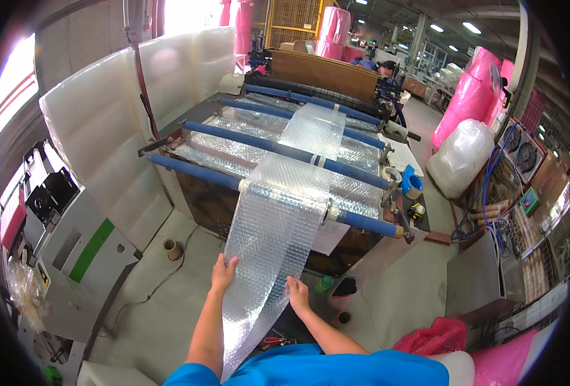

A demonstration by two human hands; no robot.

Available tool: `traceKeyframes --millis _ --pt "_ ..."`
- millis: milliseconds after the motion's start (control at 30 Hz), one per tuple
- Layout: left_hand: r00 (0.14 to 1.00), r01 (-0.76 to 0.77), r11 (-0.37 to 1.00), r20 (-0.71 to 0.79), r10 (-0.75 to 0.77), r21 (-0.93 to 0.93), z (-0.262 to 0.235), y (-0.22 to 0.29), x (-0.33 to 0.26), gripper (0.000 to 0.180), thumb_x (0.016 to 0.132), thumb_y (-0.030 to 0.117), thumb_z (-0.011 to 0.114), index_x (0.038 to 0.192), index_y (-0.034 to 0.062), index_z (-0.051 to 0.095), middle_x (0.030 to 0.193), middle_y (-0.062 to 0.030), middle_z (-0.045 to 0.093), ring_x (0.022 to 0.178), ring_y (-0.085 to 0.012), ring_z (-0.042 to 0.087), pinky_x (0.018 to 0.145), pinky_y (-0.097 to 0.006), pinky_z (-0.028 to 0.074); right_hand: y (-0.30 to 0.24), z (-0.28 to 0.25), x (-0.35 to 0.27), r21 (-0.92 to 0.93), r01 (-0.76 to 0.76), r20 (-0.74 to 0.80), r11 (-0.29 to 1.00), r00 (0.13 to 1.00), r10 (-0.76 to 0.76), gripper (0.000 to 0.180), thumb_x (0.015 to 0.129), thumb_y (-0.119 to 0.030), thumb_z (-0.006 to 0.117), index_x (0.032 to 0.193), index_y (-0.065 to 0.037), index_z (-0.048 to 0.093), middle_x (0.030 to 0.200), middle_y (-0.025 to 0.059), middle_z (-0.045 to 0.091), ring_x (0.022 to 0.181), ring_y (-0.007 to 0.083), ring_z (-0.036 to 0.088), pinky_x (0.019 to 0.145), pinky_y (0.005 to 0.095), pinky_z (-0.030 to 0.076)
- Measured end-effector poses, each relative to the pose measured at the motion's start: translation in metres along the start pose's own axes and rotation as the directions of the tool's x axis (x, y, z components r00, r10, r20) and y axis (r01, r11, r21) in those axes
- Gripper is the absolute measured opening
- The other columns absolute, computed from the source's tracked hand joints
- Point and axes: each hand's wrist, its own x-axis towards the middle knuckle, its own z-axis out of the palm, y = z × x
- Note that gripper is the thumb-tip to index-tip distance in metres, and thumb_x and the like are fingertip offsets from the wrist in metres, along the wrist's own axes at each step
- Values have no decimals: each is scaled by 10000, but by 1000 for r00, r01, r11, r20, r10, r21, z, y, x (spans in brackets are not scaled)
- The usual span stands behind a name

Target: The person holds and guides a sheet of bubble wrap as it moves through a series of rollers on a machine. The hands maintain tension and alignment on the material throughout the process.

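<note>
A long strip of clear bubble wrap (265, 238) runs from the machine's rollers down toward my body. My left hand (223, 273) grips its left edge, thumb on top. Lower down on the opposite edge, my right hand (297, 294) has closed on the wrap, its fingers partly hidden. Between my hands the strip hangs slack and slightly curved, and its lower end drops out of sight by my blue shirt. Farther up, it passes over the nearest blue roller (198, 172) and the second blue roller (230, 136).
A tape measure (416, 211) and blue tape roll (413, 183) lie at the machine's right corner. A green bottle (324, 284) and cardboard tube (173, 249) stand on the floor. Left is a grey cabinet (82, 276); pink rolls (468, 96) stand right. Another person (386, 68) is behind the machine.
</note>
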Motion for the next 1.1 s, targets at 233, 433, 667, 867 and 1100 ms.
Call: traceKeyframes --millis 233,433,667,867,1100 --pt "997 -82 992 -16 81 -97 7 -9 -3 433 768 419 555 933 32 453 869 -211 568 844 -384 535 689 -406 417 39 -3 1 33 46 17 998 999 -47 404 849 -376 471 679 -19 551 594 22 517 553 97 474 528 243 381" --pt "988 -151 982 -7 151 -112 12 49 52 457 770 432 538 977 33 458 932 -221 565 908 -390 519 742 -411 410 -1 -17 69 40 189 0 981 982 -189 378 850 -349 484 682 -18 555 607 19 525 561 91 473 530 244 383" --pt "993 -104 994 -68 101 -44 0 122 92 480 735 439 572 968 33 462 912 -197 572 863 -339 548 730 -392 415 -71 -23 102 209 30 -70 977 997 -16 352 831 -353 523 719 -24 578 675 -3 549 623 83 485 591 220 378" --pt "997 -60 995 36 63 -84 -17 118 77 609 591 461 704 966 24 505 903 -159 593 838 -268 576 728 -355 437 -59 -9 88 228 -38 -49 973 998 51 339 812 -350 550 756 -19 593 738 14 577 640 91 500 597 222 393" --pt "991 122 993 52 -122 3 -44 50 -30 603 567 428 745 931 -3 531 922 -154 597 859 -223 580 742 -343 443 12 0 15 -141 -154 190 978 965 180 316 799 -305 576 768 8 604 629 8 550 571 85 486 518 238 386"
